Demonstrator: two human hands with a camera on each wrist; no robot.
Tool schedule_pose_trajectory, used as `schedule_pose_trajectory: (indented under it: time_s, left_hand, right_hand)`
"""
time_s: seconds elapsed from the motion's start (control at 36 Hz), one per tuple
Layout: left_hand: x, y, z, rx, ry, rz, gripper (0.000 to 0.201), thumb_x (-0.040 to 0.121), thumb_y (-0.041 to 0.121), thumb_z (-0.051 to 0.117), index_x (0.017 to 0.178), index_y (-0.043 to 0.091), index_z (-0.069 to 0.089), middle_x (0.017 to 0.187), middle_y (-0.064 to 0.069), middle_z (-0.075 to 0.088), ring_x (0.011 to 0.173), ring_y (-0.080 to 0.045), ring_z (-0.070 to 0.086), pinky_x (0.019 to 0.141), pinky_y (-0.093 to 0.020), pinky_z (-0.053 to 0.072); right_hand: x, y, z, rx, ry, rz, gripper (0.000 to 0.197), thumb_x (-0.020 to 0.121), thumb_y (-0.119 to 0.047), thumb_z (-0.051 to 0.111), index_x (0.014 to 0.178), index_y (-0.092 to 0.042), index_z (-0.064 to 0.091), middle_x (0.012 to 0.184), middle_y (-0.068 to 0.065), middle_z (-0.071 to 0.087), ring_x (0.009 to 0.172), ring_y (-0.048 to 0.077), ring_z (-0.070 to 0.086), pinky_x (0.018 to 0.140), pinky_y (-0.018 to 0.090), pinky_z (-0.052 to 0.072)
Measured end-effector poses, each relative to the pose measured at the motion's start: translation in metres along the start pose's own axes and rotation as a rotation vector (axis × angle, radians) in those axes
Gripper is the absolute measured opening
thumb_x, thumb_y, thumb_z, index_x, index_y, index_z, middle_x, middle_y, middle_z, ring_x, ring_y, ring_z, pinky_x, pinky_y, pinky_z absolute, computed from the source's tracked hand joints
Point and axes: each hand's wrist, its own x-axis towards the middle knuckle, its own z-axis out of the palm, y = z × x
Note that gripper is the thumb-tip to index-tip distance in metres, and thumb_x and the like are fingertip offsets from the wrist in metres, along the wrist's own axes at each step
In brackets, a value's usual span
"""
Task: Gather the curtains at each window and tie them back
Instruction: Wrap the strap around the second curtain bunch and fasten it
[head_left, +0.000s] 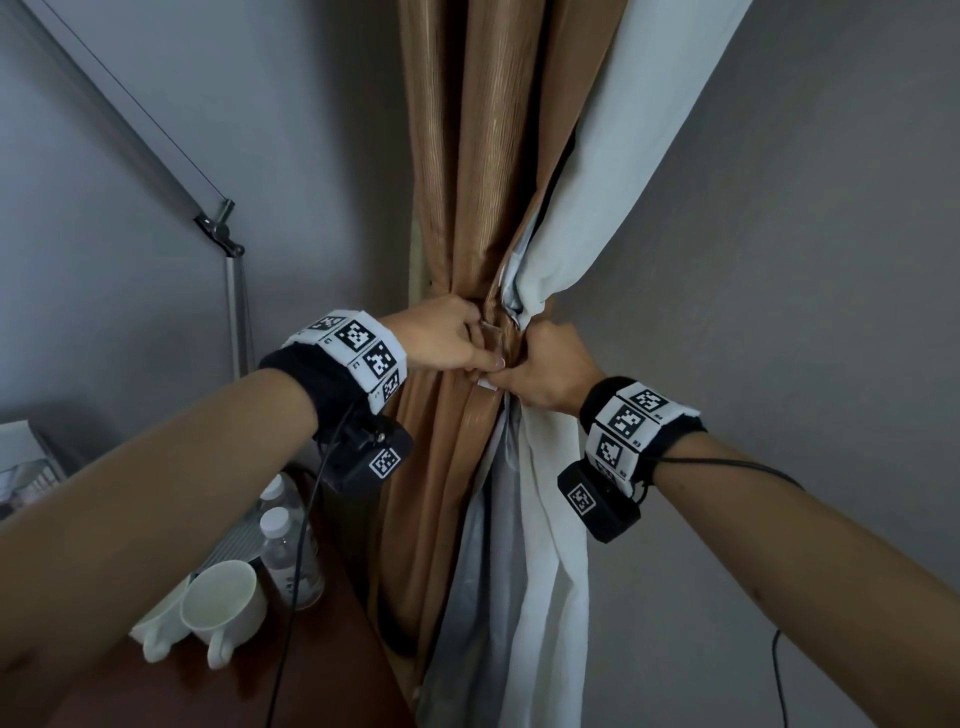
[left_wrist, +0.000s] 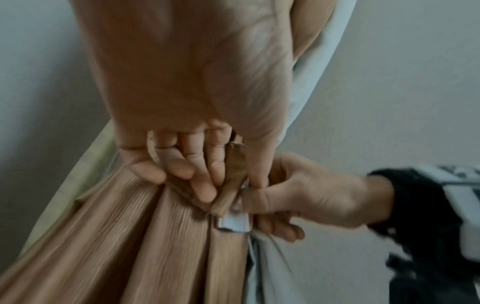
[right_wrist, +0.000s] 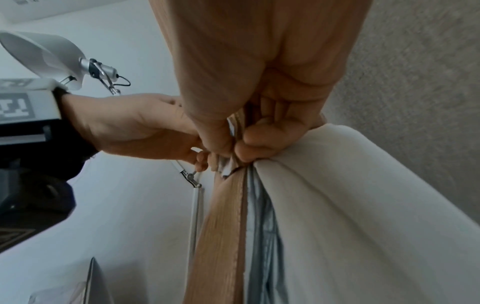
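Observation:
A brown ribbed curtain (head_left: 467, 156) and its pale lining (head_left: 597, 171) hang bunched together in front of me. A brown tie-back strap (left_wrist: 235, 170) with a white end tab (left_wrist: 233, 223) wraps the bunch at its waist. My left hand (head_left: 447, 340) curls its fingers into the gathered folds and pinches the strap from the left. My right hand (head_left: 550, 371) grips the strap's end and the pale lining from the right; its thumb (left_wrist: 255, 198) presses beside the white tab. Both hands meet at the gathered waist (head_left: 498, 332).
A desk lamp arm (head_left: 228, 249) stands left of the curtain, its white shade (right_wrist: 44, 57) above. Below left, a dark wooden desk (head_left: 322, 649) carries white cups (head_left: 218, 608) and water bottles (head_left: 283, 545). Grey wall (head_left: 779, 260) lies to the right.

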Motion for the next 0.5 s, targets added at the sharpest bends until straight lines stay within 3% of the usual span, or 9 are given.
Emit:
schedule_pose_trajectory:
  time_s: [0.06,0.11,0.19,0.25,0.31,0.36,0.42,0.5]
  left_hand:
    - [-0.003,-0.001,0.002,0.102,0.048,0.031,0.036,0.083,0.042,0.075,0.096,0.009,0.067,0.076,0.008,0.064,0.067,-0.001,0.056,0.068,-0.02,0.044]
    - [-0.005,-0.002,0.004,0.186,0.103,0.082,0.036,0.085,0.044,0.072,0.095,0.01,0.067,0.074,0.01,0.059,0.066,-0.001,0.053,0.069,-0.02,0.042]
    - [-0.01,-0.002,0.006,0.232,0.141,0.148,0.031,0.089,0.037,0.068,0.094,0.006,0.067,0.072,0.006,0.06,0.064,-0.007,0.056,0.059,-0.017,0.039]
    - [-0.015,0.0,0.006,0.305,0.121,0.194,0.026,0.092,0.032,0.064,0.093,0.006,0.066,0.079,-0.001,0.065,0.07,-0.016,0.061,0.061,-0.022,0.043]
    - [-0.019,0.002,0.006,0.391,0.08,0.238,0.017,0.094,0.024,0.057,0.091,0.011,0.069,0.087,-0.001,0.066,0.074,-0.015,0.059,0.066,-0.025,0.044]
    - [-0.021,0.003,0.006,0.429,0.038,0.247,0.022,0.093,0.017,0.051,0.093,0.017,0.073,0.089,0.003,0.065,0.077,-0.013,0.059,0.071,-0.028,0.048]
    - [-0.021,0.005,0.003,0.395,0.004,0.252,0.023,0.09,0.014,0.051,0.089,0.012,0.073,0.09,-0.001,0.07,0.08,-0.016,0.064,0.075,-0.029,0.052]
    - [-0.018,0.008,-0.004,0.36,-0.068,0.225,0.017,0.09,0.01,0.056,0.078,0.005,0.066,0.085,-0.008,0.065,0.076,-0.018,0.059,0.068,-0.023,0.042]
  right_hand:
    - [0.0,0.0,-0.001,0.004,-0.033,0.002,0.038,0.077,-0.036,0.075,0.057,-0.024,0.045,0.054,-0.012,0.052,0.051,-0.001,0.05,0.048,0.013,0.039]
    - [-0.003,-0.001,-0.001,0.013,-0.088,-0.01,0.033,0.077,-0.037,0.076,0.06,-0.029,0.049,0.059,-0.017,0.053,0.056,-0.003,0.051,0.047,0.004,0.037]
    - [-0.006,-0.001,0.0,0.01,-0.092,-0.021,0.032,0.078,-0.036,0.076,0.064,-0.031,0.048,0.064,-0.02,0.049,0.059,-0.006,0.045,0.046,-0.003,0.033]
    - [-0.005,0.0,0.003,-0.003,-0.055,-0.009,0.03,0.079,-0.033,0.075,0.068,-0.025,0.049,0.065,-0.016,0.05,0.061,-0.001,0.047,0.044,0.0,0.032]
    - [-0.005,-0.001,0.007,-0.02,-0.031,-0.002,0.024,0.079,-0.031,0.074,0.074,-0.021,0.053,0.07,-0.009,0.054,0.071,0.006,0.052,0.048,0.006,0.032]
    - [-0.003,-0.002,0.009,-0.036,-0.025,0.004,0.021,0.078,-0.029,0.074,0.076,-0.019,0.055,0.074,-0.005,0.057,0.074,0.008,0.054,0.051,0.009,0.032]
    - [-0.002,-0.002,0.01,-0.032,-0.024,0.029,0.02,0.077,-0.026,0.073,0.073,-0.017,0.056,0.073,-0.003,0.058,0.076,0.013,0.059,0.05,0.008,0.032]
    - [-0.001,-0.002,0.009,-0.025,-0.011,0.066,0.02,0.077,-0.021,0.071,0.067,-0.017,0.053,0.075,-0.002,0.058,0.077,0.013,0.059,0.052,0.009,0.033]
